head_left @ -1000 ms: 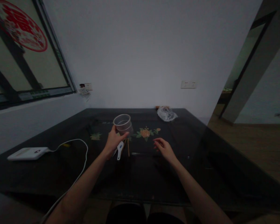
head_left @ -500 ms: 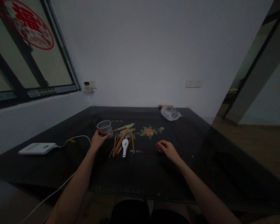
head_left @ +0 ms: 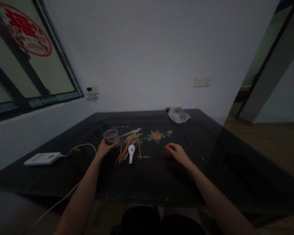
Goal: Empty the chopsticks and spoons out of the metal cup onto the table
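My left hand is wrapped round a clear plastic cup that stands upright on the dark glass table. Just right of the cup lies a heap of several wooden chopsticks with a white spoon among them. My right hand rests on the table right of the heap, fingers loosely curled and holding nothing, a hand's width from the nearest chopstick.
A white flat device with a white cable lies at the left of the table. A crumpled clear plastic bag sits at the far edge by the wall. A doorway opens at the right.
My left hand carried the cup from above the middle of the table down and left, and set it on the table. The chopsticks and spoon now lie uncovered. The right hand stayed put.
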Motion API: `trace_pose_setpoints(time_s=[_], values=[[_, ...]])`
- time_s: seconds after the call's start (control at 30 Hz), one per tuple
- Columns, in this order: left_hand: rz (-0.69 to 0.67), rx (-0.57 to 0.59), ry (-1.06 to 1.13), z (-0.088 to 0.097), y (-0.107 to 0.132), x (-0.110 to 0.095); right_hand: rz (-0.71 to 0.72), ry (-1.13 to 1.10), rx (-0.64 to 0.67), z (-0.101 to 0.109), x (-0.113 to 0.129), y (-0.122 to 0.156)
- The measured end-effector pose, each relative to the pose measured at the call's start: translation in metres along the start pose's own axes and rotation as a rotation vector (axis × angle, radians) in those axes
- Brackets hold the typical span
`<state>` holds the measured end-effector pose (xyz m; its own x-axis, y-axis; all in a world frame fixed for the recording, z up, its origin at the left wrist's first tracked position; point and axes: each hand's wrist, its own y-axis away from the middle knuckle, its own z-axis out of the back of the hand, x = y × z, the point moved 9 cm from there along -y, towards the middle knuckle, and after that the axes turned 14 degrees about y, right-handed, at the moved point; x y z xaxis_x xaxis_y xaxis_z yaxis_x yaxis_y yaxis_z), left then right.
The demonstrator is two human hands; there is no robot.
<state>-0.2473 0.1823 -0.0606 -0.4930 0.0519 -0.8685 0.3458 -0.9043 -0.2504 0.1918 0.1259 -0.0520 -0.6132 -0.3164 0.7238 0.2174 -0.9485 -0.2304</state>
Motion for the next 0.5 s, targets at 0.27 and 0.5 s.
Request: trace_pose_setpoints(time_s=[0.27, 0.5], values=[[-0.029, 0.06, 0.071, -0.01, 0.004, -0.009, 0.003, 0.018, 0.025, -0.007, -0.004, 0.0], [-0.016, 0.044, 0.097, -0.009, 0.011, -0.019, 0.003, 0.028, 0.047, -0.013, -0.005, 0.001]])
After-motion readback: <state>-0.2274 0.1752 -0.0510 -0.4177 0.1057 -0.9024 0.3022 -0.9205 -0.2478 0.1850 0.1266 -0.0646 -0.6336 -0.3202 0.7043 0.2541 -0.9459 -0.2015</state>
